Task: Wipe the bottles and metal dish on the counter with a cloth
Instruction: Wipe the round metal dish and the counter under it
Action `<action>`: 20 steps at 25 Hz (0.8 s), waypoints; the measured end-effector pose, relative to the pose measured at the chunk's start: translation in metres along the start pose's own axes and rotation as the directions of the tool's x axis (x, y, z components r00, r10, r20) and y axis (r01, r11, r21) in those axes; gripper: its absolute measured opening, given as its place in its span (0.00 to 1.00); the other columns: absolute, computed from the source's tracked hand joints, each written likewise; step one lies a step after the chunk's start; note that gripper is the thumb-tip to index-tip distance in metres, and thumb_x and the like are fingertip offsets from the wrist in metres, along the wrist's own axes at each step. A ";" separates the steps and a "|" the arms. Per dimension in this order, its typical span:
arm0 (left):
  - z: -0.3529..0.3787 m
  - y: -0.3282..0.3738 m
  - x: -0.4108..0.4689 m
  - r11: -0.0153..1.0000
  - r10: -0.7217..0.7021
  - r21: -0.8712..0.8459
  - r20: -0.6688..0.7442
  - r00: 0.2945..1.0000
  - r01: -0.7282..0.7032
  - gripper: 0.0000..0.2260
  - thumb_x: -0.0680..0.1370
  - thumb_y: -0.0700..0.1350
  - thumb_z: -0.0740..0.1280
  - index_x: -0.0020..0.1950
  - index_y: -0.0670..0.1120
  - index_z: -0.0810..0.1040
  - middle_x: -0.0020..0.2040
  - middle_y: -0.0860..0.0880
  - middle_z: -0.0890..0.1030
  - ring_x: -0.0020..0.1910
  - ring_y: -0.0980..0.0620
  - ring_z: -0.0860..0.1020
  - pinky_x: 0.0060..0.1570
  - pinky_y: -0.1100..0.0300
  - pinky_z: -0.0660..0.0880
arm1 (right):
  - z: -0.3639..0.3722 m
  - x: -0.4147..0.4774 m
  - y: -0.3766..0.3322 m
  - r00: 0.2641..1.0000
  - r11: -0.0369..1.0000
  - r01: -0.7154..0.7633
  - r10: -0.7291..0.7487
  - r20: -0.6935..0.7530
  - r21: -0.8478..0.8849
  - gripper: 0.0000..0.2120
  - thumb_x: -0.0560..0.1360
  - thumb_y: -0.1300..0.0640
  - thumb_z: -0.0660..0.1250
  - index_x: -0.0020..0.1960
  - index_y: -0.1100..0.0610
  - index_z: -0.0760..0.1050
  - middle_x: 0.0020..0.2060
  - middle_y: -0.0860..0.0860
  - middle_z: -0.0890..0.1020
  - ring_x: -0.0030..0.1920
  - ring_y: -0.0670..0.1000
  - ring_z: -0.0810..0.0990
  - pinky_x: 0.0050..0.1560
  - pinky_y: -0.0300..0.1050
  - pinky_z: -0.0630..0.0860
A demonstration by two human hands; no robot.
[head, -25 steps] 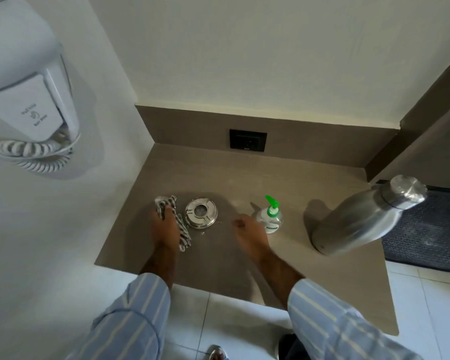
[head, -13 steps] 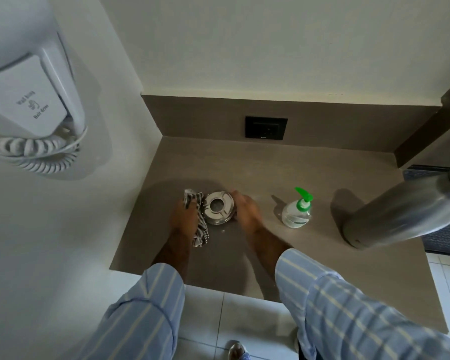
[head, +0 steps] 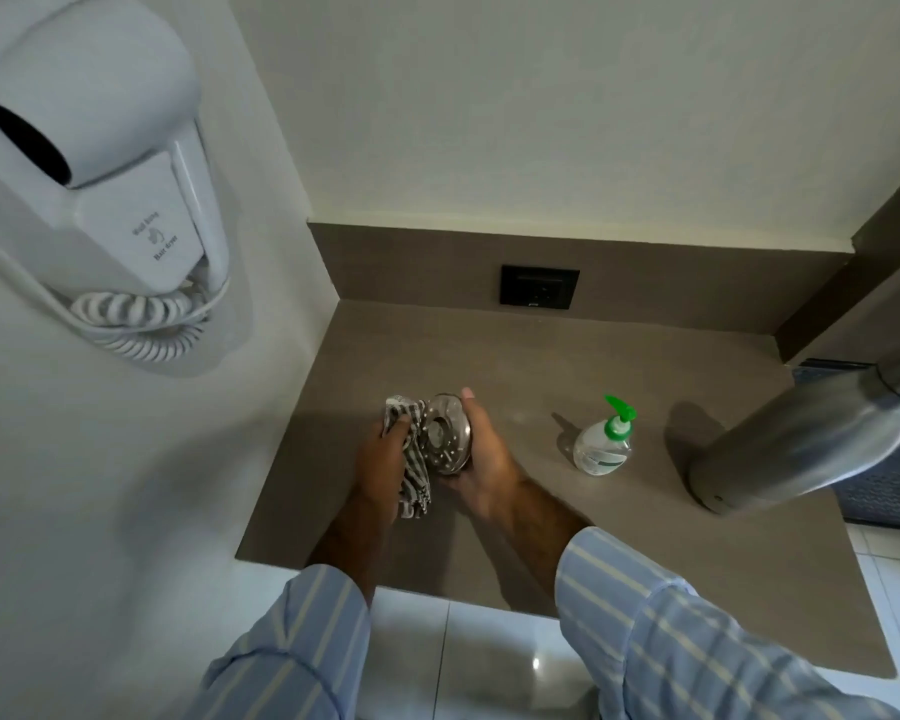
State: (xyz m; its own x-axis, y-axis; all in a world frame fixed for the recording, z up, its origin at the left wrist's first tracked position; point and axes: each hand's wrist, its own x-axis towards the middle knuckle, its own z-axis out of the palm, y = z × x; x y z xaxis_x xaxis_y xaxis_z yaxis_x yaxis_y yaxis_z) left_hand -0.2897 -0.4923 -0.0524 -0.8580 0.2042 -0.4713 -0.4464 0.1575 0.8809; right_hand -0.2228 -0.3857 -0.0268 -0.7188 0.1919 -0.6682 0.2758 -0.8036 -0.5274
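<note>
Steel bottle (head: 811, 439) cap cut off at right edge. Cloth (head: 411, 459) partly hidden under left hand (head: 380, 459). Hair dryer (head: 84, 163) label too small to read fully.

**Open table at the back, crowded at the right**

The table (head: 489, 350) lies bare between the two hands and the wall socket (head: 539, 287), and along its left edge by the wall. The left hand (head: 380, 462) and right hand (head: 481, 459) fill the middle front. To their right the pump bottle (head: 604, 444) stands upright, with a clear lane between. Farther right the steel bottle (head: 801, 439) looms, seemingly upright but stretched by the lens. A wall hair dryer (head: 89, 163) juts out high on the left.
</note>
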 end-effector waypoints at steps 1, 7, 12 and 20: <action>0.000 0.008 -0.002 0.999 0.035 -0.006 0.007 0.999 -0.035 0.14 0.83 0.46 0.64 0.63 0.40 0.80 0.57 0.37 0.85 0.58 0.37 0.83 0.63 0.39 0.78 | 0.009 -0.005 0.001 1.000 0.999 0.024 -0.023 0.020 -0.031 0.34 0.81 0.35 0.59 0.71 0.62 0.78 0.67 0.62 0.82 0.70 0.61 0.79 0.75 0.59 0.70; 0.014 0.049 -0.028 0.972 0.232 -0.044 -0.001 0.973 -0.232 0.10 0.82 0.47 0.67 0.52 0.44 0.85 0.46 0.40 0.88 0.48 0.38 0.87 0.51 0.45 0.83 | 0.040 -0.023 0.000 0.968 0.945 0.249 -0.249 0.031 -0.212 0.22 0.84 0.44 0.58 0.69 0.55 0.79 0.61 0.61 0.86 0.62 0.61 0.85 0.62 0.58 0.82; 0.008 0.050 -0.056 0.908 0.392 -0.162 0.010 0.920 -0.385 0.09 0.81 0.46 0.67 0.55 0.46 0.85 0.49 0.42 0.89 0.51 0.41 0.87 0.52 0.49 0.83 | 0.054 -0.021 -0.009 0.954 0.941 0.299 -0.300 0.017 -0.157 0.25 0.83 0.40 0.57 0.59 0.59 0.82 0.55 0.60 0.86 0.56 0.57 0.84 0.66 0.55 0.78; -0.006 0.017 -0.060 0.667 0.685 0.431 -0.034 0.728 -0.608 0.06 0.79 0.37 0.70 0.53 0.37 0.84 0.49 0.41 0.85 0.49 0.44 0.83 0.51 0.51 0.80 | 0.050 -0.036 -0.014 0.985 0.971 0.112 -0.137 0.106 0.210 0.31 0.82 0.36 0.55 0.34 0.56 0.80 0.27 0.54 0.80 0.28 0.52 0.83 0.33 0.40 0.81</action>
State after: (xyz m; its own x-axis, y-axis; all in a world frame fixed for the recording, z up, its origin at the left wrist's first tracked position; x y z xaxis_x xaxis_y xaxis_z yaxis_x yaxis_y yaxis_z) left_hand -0.2470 -0.5076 -0.0093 -0.9388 0.2235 0.2621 0.3333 0.3975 0.8549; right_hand -0.2329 -0.4095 0.0313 -0.8134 0.2390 -0.5303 0.0535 -0.8771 -0.4773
